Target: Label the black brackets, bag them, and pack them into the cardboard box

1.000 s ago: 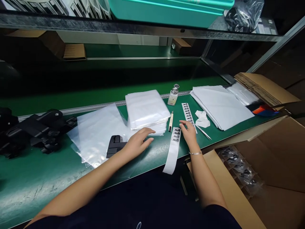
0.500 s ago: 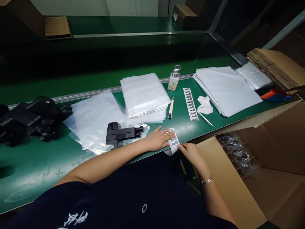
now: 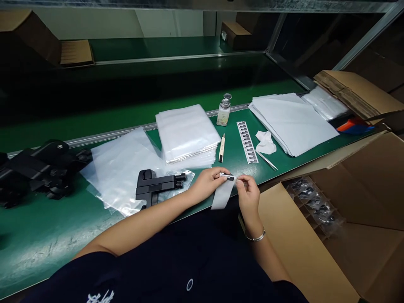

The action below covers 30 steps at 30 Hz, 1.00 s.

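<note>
Over the bench's front edge, my left hand (image 3: 206, 184) pinches a strip of labels (image 3: 223, 195) between thumb and fingers. The strip's pale backing hangs down, and a dark-printed label shows at its top. My right hand (image 3: 248, 195) is closed at the strip's right end, thumb against fingers; whether a label has come loose there I cannot tell. Left of my hands lies a black plastic device (image 3: 158, 185) on clear bags. Another label strip (image 3: 247, 142) lies flat beyond my hands, near a cutter knife (image 3: 222, 148), tweezers (image 3: 267, 160) and a crumpled white wipe (image 3: 266, 142).
A stack of clear plastic bags (image 3: 187, 132) stands mid-bench beside a dispenser bottle (image 3: 224, 110). White sheets (image 3: 292, 122) lie at the right. Black parts (image 3: 44, 168) are piled at the left. An open carton (image 3: 284, 235) with bagged parts stands below the right edge.
Both hands have lifted the label strip from the bench top. My left hand has gone from lying flat on it to pinching it, and the strip now bends downward.
</note>
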{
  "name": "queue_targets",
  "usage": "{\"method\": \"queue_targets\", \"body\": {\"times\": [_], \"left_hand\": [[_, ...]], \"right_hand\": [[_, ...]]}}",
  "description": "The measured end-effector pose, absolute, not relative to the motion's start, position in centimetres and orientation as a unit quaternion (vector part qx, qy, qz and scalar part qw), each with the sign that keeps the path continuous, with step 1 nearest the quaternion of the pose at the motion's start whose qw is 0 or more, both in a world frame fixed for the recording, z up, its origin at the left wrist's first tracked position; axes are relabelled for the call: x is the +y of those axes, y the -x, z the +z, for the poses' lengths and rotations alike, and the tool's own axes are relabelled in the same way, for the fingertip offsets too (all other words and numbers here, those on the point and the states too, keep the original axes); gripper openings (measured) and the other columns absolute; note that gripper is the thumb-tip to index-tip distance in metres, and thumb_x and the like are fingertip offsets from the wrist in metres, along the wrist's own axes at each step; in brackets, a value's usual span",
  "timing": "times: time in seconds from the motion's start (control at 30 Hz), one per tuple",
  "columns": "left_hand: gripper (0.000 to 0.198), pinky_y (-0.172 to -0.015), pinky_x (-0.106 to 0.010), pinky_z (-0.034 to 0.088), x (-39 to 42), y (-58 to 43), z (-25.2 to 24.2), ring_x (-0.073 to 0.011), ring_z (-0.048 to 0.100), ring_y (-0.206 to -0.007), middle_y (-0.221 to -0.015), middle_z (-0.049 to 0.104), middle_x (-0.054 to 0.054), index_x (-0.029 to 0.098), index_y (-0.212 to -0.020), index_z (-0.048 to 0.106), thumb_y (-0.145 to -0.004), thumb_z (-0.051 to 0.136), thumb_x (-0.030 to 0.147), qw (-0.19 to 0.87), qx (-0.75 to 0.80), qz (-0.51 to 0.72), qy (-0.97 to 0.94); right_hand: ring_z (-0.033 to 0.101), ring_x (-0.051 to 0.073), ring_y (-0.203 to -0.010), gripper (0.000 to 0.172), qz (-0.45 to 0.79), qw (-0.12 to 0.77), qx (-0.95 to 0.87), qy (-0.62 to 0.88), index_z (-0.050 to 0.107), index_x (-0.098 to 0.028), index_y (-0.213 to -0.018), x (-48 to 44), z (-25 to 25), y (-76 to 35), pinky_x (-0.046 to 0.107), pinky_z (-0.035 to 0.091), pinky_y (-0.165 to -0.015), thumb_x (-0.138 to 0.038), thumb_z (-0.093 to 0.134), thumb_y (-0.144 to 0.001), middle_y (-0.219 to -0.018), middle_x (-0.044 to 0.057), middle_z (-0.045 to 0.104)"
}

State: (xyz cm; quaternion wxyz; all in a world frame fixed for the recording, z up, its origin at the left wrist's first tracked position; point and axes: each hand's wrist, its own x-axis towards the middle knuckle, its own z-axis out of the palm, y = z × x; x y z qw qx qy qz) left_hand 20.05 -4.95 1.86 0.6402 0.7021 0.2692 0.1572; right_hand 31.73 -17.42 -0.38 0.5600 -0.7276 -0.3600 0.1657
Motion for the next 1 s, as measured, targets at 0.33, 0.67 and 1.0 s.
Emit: {"method": "queue_targets", "body": {"times": [0.33, 0.67, 1.0], "left_hand": [[0.042, -0.076, -0.031, 0.051, -3.7, -19.4, 2.4, -0.0205, 0.066, -0.083, -0.096, 0.071, -0.008, 0.014, -0.120, 0.061, -0.087, 0.057, 0.040, 0.629, 0.228, 0.121, -0.733], [0.068, -0.089, -0.040, 0.054, -2.7, -15.5, 3.7, -0.0261, 0.067, -0.106, -0.124, 0.068, -0.010, 0.022, -0.157, 0.016, -0.095, 0.043, 0.029, 0.362, 0.208, 0.072, -0.906], [0.050, -0.115, -0.049, 0.036, 3.8, 0.5, 1.0, -0.0294, 0.043, -0.138, -0.146, 0.051, -0.011, 0.017, -0.138, 0.051, -0.098, 0.035, 0.041, 0.266, 0.387, 0.104, -0.877]], "right_hand": [[0.065, 0.022, -0.099, 0.010, -0.139, 0.526, -0.457, 0.704, 0.066, -0.028, -0.099, -17.3, -0.5, -32.3, 0.047, 0.045, -0.102, -0.029, 0.060, -0.091, -0.102, 0.004, 0.069], [0.065, 0.020, -0.094, 0.057, 0.140, 0.612, -0.308, 0.715, 0.044, -0.022, -0.136, -10.0, -2.5, -36.1, 0.036, 0.053, -0.086, -0.037, 0.060, -0.083, -0.108, 0.009, 0.066], [0.016, 0.035, -0.149, 0.033, -0.043, 0.476, -0.377, 0.793, 0.056, -0.016, -0.114, -4.9, -2.9, -39.5, 0.060, 0.012, -0.119, -0.030, 0.060, -0.085, -0.152, 0.021, 0.031]]}}
